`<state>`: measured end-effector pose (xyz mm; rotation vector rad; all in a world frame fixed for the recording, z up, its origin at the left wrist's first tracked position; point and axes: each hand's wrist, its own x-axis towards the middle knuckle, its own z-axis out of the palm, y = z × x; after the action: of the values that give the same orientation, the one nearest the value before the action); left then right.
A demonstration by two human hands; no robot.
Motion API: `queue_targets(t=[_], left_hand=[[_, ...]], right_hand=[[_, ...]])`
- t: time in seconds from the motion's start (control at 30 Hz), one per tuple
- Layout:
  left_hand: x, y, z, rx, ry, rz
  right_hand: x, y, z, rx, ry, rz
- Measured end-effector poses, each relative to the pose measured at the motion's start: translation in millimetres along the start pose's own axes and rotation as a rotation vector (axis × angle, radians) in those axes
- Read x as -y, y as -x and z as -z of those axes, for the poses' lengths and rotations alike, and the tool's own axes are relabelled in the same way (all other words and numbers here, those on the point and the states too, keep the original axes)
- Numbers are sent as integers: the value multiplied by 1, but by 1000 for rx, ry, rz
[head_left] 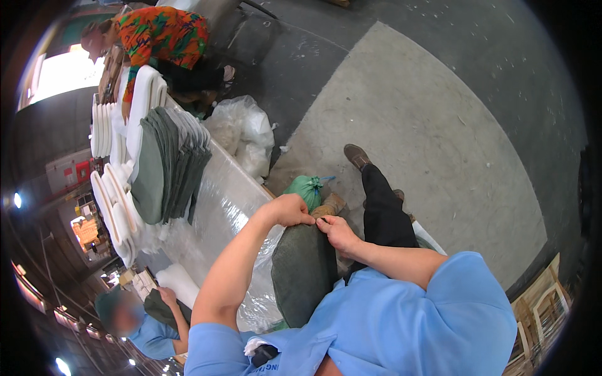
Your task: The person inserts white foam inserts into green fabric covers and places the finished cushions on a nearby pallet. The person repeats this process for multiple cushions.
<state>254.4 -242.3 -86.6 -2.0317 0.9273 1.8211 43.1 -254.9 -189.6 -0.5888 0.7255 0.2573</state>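
Observation:
A dark grey-green cushion cover [301, 276] with a rounded edge lies across the near end of the plastic-covered table, close against my body. My left hand [291, 210] is closed, fingers pinching at the far edge of the cover. Right beside it, my right hand [338, 234] pinches the same edge between thumb and fingers, nearly touching the left. A small dark bit shows at the right fingertips; its kind is too small to tell. Farther along the table stands a stack of similar grey-green covers [164, 166].
Clear film covers the table [222, 188]. White foam pads [113, 203] lie along its far side. A green tied sack [306, 189] and a clear plastic bag [248, 135] sit beside the table. One co-worker [164, 37] bends at the far end; another [147, 329] handles dark fabric at left.

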Motion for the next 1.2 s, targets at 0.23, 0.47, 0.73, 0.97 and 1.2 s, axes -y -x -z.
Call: queue_targets(t=[0.23, 0.47, 0.73, 0.97, 1.2], left_hand=[[11, -23, -7, 105, 325, -9], [3, -65, -46, 84, 840, -107], [17, -60, -90, -474, 1034, -177], [17, -57, -119, -823, 1179, -7], [20, -67, -103, -810, 907, 16]], right_hand=[[1, 8, 2, 31, -57, 21], [8, 23, 29, -134, -209, -191], [32, 7, 10, -229, -219, -211], [41, -22, -5, -263, -15, -322], [66, -18, -35, -405, 101, -375]])
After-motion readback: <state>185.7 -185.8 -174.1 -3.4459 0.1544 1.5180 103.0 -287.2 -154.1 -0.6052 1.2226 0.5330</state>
